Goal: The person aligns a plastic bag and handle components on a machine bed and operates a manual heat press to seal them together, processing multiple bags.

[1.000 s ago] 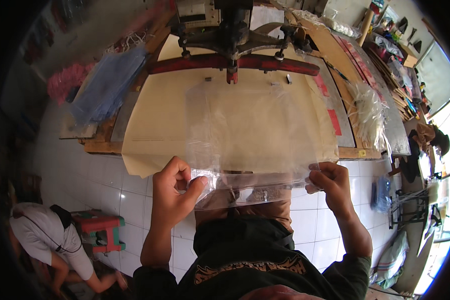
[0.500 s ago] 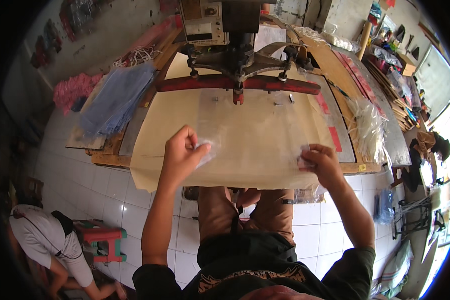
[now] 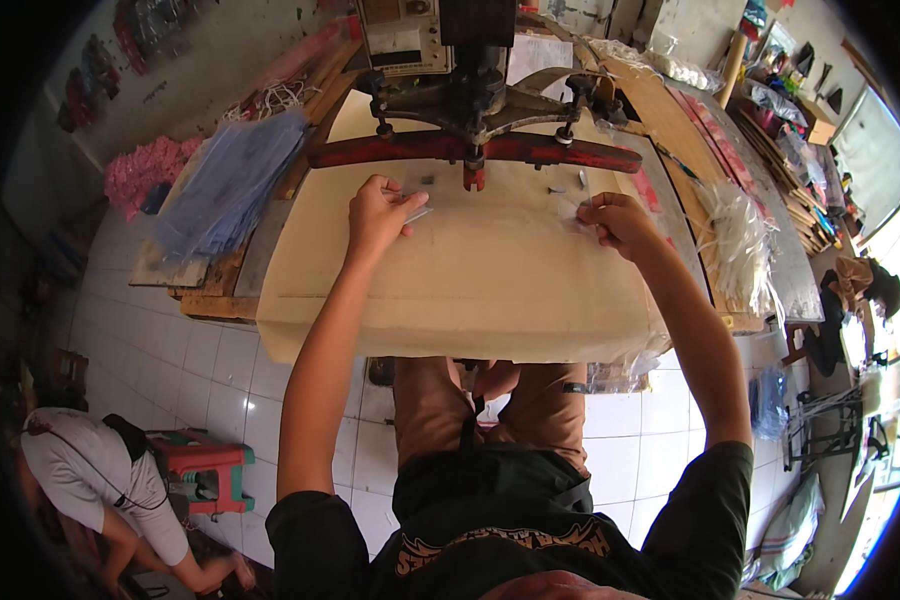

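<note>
A thin clear plastic sheet point(image 3: 500, 200) lies over the tan sheet point(image 3: 450, 300) that covers the work table. My left hand point(image 3: 380, 215) pinches the plastic at its left side, thumb against fingers. On the opposite side my right hand point(image 3: 618, 222) has the sheet between thumb and fingers. Both hands are just in front of a machine's red pressing bar point(image 3: 410, 148), which hangs from a dark metal bracket. Small dark pieces point(image 3: 555, 189) lie near the far edge of the plastic. The sheet's exact outline is hard to make out.
Bluish plastic sheets point(image 3: 235, 185) are stacked at the left, beside pink netting-like material point(image 3: 145, 175). A bundle of white strips point(image 3: 735, 245) hangs at the table's right. On the floor at lower left, a person point(image 3: 110, 470) bends near a red and green stool point(image 3: 210, 470).
Both hands have moved away from me toward the red bar, carrying the plastic sheet's near edge with them. The view has shifted slightly.
</note>
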A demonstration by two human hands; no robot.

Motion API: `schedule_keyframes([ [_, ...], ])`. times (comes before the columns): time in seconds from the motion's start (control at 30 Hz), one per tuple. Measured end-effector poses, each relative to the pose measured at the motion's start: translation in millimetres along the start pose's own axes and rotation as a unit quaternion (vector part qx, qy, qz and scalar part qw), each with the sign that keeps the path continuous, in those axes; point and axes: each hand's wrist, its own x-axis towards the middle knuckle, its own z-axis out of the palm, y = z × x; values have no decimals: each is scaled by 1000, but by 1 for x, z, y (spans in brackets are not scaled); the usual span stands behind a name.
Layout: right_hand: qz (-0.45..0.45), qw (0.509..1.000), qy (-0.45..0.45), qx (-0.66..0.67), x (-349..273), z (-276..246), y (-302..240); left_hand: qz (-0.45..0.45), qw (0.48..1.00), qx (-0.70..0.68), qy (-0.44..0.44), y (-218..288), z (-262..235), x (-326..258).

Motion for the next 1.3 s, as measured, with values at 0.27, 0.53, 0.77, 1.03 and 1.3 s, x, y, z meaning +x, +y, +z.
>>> schedule_keyframes([
  [0.27,-50,998,47,12,37,0,1,-195,968,-122,-102,-13,-5,46],
  [0.53,-82,992,53,84,36,10,1,-102,986,-97,-84,-10,3,41],
  [0.77,-110,980,93,136,51,22,2,-67,995,-75,19,-16,21,44],
  [1.03,-126,962,64,233,63,19,8,-55,973,-209,77,-24,34,50],
  [1.3,-138,955,29,260,53,20,2,-52,976,-197,76,-29,37,53],
])
